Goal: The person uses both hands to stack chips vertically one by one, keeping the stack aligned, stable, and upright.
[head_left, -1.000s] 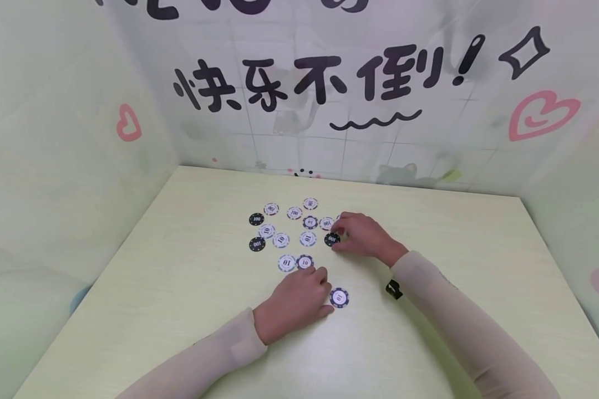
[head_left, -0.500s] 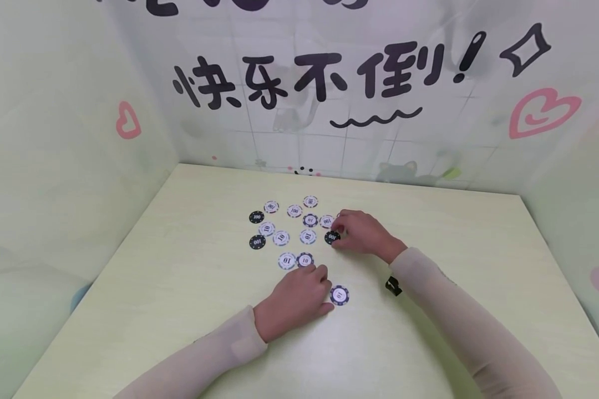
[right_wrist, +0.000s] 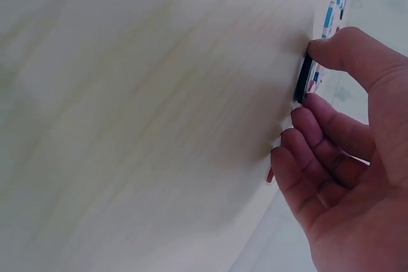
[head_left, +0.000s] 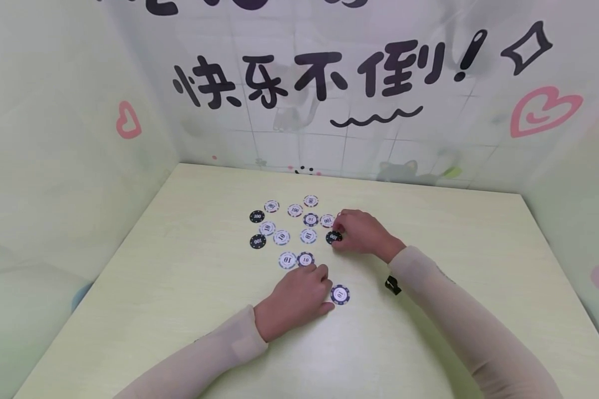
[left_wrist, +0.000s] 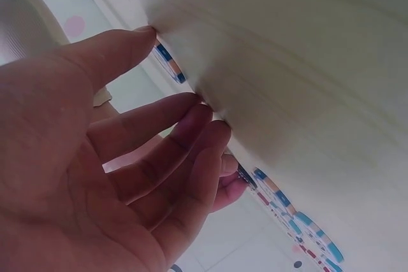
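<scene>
black chip (head_left: 333,237) is partly covered by right hand (head_left: 363,233).

Chips (head_left: 340,295) look smooth plastic, the table (head_left: 169,288) satiny wood, the sleeves (head_left: 466,318) matt cloth

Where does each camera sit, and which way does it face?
Left wrist: on that wrist, facing the left fingers, chips beyond.
Right wrist: on that wrist, facing the right fingers holding the black chip.
Head: on the head, facing forward and down at the table; sleeves, left and right fingers show.
Shared by head and right wrist: the black chip.
</scene>
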`<state>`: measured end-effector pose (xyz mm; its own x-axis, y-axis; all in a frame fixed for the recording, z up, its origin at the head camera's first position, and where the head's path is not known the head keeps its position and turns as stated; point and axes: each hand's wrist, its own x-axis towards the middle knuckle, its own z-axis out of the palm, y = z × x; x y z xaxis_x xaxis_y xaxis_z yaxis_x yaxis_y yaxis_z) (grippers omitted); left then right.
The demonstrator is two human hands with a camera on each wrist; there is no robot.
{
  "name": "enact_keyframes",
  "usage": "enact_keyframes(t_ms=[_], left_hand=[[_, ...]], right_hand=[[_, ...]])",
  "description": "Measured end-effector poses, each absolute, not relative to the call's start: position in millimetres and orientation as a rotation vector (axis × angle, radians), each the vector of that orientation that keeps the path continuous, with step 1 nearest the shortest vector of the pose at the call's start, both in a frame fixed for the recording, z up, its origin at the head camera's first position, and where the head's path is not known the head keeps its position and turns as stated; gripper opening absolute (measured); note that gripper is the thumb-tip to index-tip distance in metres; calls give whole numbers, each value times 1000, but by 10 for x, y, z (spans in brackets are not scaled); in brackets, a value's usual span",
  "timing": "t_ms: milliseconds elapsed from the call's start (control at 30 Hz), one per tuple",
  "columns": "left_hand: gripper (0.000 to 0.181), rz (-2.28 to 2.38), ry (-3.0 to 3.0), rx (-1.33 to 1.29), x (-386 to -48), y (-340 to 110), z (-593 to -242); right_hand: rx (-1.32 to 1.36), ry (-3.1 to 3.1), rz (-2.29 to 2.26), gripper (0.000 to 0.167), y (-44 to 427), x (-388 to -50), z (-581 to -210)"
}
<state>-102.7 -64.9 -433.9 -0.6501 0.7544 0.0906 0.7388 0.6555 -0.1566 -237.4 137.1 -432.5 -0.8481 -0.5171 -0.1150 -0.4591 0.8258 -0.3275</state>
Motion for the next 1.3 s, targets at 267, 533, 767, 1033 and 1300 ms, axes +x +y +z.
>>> enact_keyframes(t_ms=[267, 533, 767, 1033, 1300], left_hand=[[42, 160, -2716, -1232, -1023, -649, -4335], [41, 157, -2705, -1230, -1018, -654, -4343], [40, 154, -2698, -1227, -1009, -659, -4328], [40, 175, -2727, -1226, -1005, -646, -4328], [41, 178, -2735, -1238, -997, -654, -4317]], right_hand=[[-790, 2830, -432, 34, 1391, -2354, -4344], [-802, 2842, -450, 32, 1449, -2339, -4348], [-813, 2837, -473, 33, 1510, -2315, -4328], [-811, 2835, -485, 34, 1580, -2300, -4353], [-809, 2823, -476, 35, 1646, -2241, -4315]])
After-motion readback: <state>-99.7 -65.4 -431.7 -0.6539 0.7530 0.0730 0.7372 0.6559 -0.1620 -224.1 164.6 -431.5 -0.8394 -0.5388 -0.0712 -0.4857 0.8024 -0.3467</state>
